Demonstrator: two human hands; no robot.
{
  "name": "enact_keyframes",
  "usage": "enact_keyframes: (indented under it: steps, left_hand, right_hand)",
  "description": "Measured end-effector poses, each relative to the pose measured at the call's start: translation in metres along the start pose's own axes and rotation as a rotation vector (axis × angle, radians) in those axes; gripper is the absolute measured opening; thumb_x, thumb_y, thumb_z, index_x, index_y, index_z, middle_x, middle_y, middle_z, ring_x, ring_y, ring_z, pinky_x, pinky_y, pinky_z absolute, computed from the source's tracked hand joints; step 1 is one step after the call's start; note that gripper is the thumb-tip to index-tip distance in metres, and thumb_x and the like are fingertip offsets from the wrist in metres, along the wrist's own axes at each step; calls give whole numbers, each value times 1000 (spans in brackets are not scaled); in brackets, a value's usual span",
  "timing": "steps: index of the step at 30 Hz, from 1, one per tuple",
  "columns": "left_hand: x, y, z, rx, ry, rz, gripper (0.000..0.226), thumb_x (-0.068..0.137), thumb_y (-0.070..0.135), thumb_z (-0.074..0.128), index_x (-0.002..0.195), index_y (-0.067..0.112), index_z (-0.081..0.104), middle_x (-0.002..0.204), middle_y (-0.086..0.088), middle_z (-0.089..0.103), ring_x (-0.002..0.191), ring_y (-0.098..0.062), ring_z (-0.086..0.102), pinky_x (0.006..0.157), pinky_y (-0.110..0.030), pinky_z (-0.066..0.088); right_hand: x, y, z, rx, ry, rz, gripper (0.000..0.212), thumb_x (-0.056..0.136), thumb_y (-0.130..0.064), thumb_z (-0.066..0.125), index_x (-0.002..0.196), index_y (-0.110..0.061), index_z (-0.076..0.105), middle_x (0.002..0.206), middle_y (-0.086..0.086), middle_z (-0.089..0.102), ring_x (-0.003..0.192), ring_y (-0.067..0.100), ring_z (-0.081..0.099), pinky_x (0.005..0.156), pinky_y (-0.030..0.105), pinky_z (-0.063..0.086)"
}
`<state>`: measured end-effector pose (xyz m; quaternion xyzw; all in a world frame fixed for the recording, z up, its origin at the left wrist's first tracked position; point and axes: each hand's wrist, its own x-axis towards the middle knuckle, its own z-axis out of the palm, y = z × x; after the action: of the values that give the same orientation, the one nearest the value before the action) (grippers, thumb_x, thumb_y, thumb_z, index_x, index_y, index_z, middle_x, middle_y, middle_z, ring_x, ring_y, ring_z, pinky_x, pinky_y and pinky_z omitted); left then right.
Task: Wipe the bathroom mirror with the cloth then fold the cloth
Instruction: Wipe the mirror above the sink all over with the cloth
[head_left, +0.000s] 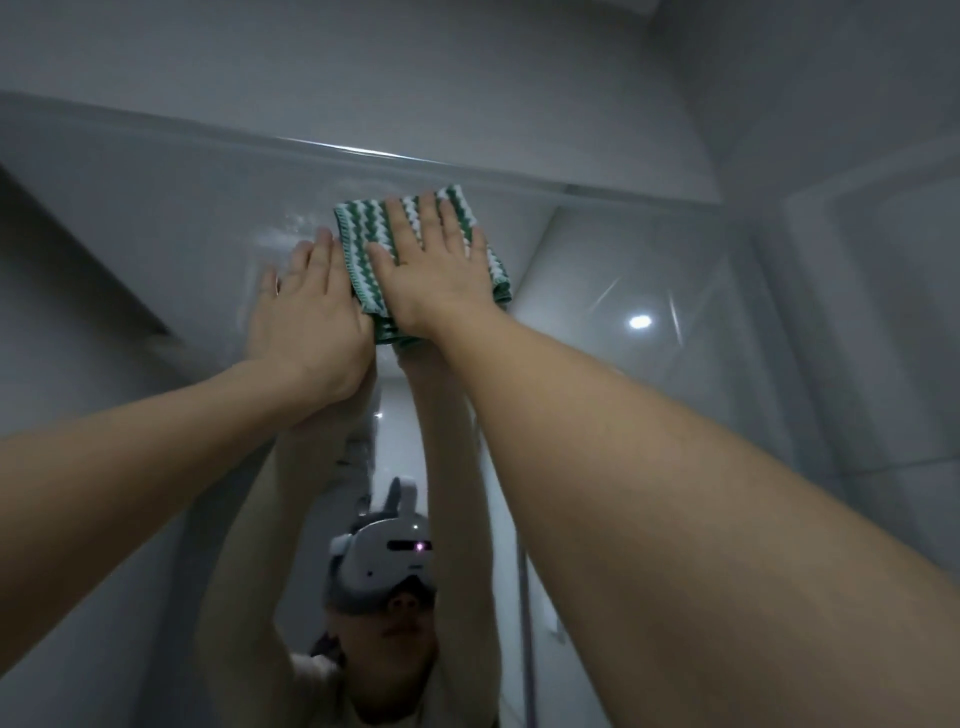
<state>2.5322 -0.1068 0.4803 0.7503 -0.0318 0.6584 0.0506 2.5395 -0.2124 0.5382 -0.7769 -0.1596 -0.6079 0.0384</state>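
Hands are both raised high against the large frameless wall mirror, close under its top edge. The right hand lies flat with fingers spread straight, palm pressing the folded green-and-white zigzag-patterned cloth onto the glass; it is not clenched around the fabric, only pinning it with an open palm. The cloth shows past the fingertips above this hand, along its left side, and in a strip below its heel near the wrist, and its lower right corner peeks out beside the little finger.

The left hand rests just beside the right one, also flat and released, palm against the bare glass, holding nothing. Its index-finger edge meets the left border of the cloth. Above and left of its fingertips a faint smeared, cloudy patch marks the glass.

Below both wrists the mirror reflects the two bare forearms reaching up, and further down the person wearing a white head-mounted camera rig. To the right of the right hand a small round ceiling light glows in the reflection, among pale grey glossy wall tiles.
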Motion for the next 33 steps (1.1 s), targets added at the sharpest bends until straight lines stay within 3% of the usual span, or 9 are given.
enact_keyframes:
  steps: [11, 20, 26, 33]
  left_hand:
    - [1, 98, 24, -3, -12, 52, 61, 100, 29, 22, 149, 7, -7, 158, -8, -8, 145, -23, -7, 117, -44, 1]
    - [-36, 95, 38, -28, 42, 91, 56, 102, 31, 17, 150, 9, -1, 159, -5, -3, 145, -19, -3, 116, -42, 1]
    - [-90, 90, 53, 6, 73, 127, 58, 100, 37, 10, 151, 11, 1, 159, -4, -2, 145, -17, -6, 116, -40, -6]
    - [-150, 86, 64, -6, 75, 143, 58, 101, 37, 16, 151, 9, 6, 158, -7, 5, 145, -20, 2, 115, -40, -6]
  right_hand:
    - [-22, 96, -13, -7, -2, 56, 56, 101, -46, 12, 150, -26, -7, 158, 4, -15, 145, 18, -15, 115, 43, -13]
    - [-56, 107, -1, 1, 56, 82, 56, 102, -44, 12, 151, -24, -6, 158, 5, -12, 145, 19, -14, 115, 43, -12]
    - [-117, 108, 15, -6, 76, 98, 56, 102, -43, 13, 151, -22, -5, 158, 6, -12, 145, 20, -14, 115, 41, -14]
    - [-196, 107, 29, -47, 49, 136, 56, 102, -42, 14, 150, -22, -6, 158, 6, -11, 145, 19, -13, 117, 42, -11]
